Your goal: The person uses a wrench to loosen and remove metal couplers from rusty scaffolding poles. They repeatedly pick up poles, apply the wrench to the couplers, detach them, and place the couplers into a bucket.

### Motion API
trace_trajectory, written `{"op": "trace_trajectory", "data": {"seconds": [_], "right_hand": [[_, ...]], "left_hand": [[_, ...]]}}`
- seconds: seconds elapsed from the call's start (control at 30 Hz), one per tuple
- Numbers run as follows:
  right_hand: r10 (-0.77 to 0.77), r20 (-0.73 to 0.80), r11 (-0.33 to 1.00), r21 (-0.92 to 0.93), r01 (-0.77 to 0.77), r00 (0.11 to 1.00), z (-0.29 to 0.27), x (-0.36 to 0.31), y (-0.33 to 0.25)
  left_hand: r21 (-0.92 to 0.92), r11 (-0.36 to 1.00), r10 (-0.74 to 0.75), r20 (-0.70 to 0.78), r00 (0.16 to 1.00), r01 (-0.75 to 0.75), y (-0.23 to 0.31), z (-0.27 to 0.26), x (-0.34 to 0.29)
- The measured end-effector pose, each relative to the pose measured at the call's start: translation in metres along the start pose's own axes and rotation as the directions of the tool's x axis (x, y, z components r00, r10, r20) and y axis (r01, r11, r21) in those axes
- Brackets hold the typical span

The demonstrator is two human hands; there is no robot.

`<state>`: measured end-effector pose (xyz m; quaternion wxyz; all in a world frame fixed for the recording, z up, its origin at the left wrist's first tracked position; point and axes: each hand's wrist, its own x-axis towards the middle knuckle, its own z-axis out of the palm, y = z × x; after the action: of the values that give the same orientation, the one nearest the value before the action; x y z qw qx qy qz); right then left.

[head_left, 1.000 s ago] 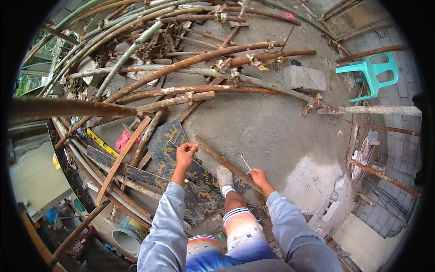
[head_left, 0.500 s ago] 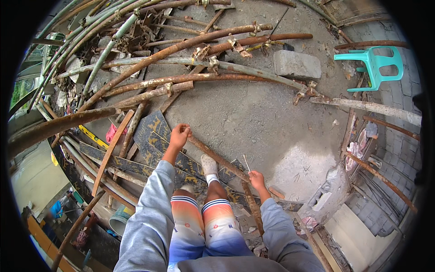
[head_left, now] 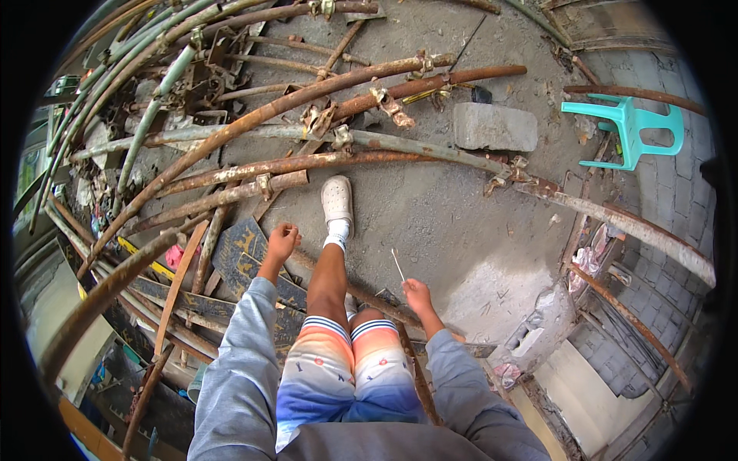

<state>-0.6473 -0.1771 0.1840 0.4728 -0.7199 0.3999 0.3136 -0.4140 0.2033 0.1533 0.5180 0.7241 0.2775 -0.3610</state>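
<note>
White thin stick pinched in right hand, left hand loosely curled, can't tell if holding anything, rusty scaffold pipes ahead, turquoise plastic chair upper right

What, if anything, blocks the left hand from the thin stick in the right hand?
Nothing visible at hand height. The outstretched leg shows between the left hand and the thin stick, but appears to lie below both.
</note>
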Motion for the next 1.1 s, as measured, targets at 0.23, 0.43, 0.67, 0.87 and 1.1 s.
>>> {"op": "trace_trajectory", "data": {"seconds": [0.23, 0.43, 0.67, 0.87, 1.1], "right_hand": [[-0.026, -0.009, 0.999, 0.025, 0.026, 1.0, -0.021, 0.087, -0.108], [-0.153, 0.024, 0.988, -0.029, 0.154, 0.988, -0.053, 0.134, -0.237], [-0.292, 0.022, 0.956, 0.013, 0.292, 0.956, -0.092, 0.17, -0.31], [-0.284, 0.117, 0.959, 0.025, 0.283, 0.952, -0.131, 0.19, -0.318], [-0.323, 0.205, 0.944, 0.004, 0.329, 0.924, -0.167, 0.246, -0.314]], "left_hand": [[0.193, 0.979, -0.082, 0.067, 0.994, 0.068, 0.014, 0.022, 0.059], [0.482, 0.825, 0.262, 0.138, 0.955, -0.296, 0.176, 0.034, 0.092], [0.579, 0.581, 0.468, 0.337, 0.817, -0.572, 0.288, 0.072, 0.153], [0.8, 0.409, 0.309, 0.33, 0.892, -0.438, 0.301, 0.139, 0.227], [0.937, 0.312, 0.105, 0.129, 0.986, -0.156, 0.286, 0.187, 0.29]]}}
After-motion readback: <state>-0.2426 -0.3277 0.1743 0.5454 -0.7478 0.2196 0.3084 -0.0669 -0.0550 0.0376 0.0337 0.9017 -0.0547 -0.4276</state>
